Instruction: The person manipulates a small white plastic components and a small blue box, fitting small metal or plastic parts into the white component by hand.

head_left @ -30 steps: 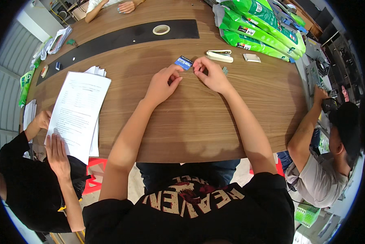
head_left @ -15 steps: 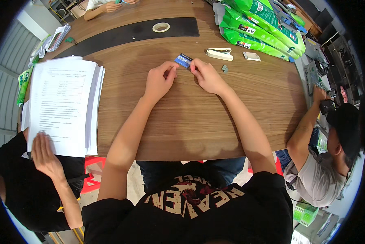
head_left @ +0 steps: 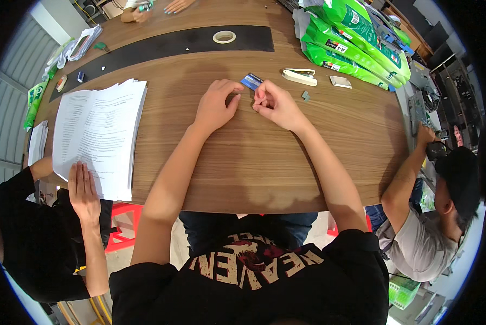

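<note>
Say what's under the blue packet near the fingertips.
Wood tabletop shows around the blue packet; whatever lies directly beneath is covered. The right hand also hides part of its right end.

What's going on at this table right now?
The camera wearer's left hand is beside a small blue box on the wooden table, thumb and fingers apart. The right hand is at the box's right end, fingers bunched; whether they hold anything is unclear. A cream stapler lies farther right. To the left, a co-worker's hand is on printed papers.
</note>
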A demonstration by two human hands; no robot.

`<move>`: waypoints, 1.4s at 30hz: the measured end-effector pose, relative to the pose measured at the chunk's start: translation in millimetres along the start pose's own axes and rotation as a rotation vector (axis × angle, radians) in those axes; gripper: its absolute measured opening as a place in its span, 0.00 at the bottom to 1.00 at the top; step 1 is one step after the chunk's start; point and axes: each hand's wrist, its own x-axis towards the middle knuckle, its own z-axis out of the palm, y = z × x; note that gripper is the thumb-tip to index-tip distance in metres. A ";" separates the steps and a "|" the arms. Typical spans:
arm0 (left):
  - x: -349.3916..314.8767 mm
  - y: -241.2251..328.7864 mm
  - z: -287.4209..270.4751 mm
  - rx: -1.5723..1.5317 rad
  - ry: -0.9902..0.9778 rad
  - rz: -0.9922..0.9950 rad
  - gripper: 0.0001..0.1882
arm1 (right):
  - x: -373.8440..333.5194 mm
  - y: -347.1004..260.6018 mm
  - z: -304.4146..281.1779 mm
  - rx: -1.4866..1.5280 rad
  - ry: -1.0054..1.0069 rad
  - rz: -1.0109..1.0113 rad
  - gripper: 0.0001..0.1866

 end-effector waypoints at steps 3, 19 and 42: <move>-1.3 -1.9 1.3 -0.080 -0.037 0.004 0.13 | -0.4 -1.2 -2.7 -0.101 -0.086 0.010 0.13; 1.8 7.4 2.9 -0.538 -0.217 -0.197 0.24 | -0.4 2.5 -8.3 0.059 -0.043 0.061 0.11; 1.5 7.4 12.3 -0.728 -0.173 -0.350 0.21 | 3.1 1.1 -11.3 0.309 0.005 0.118 0.11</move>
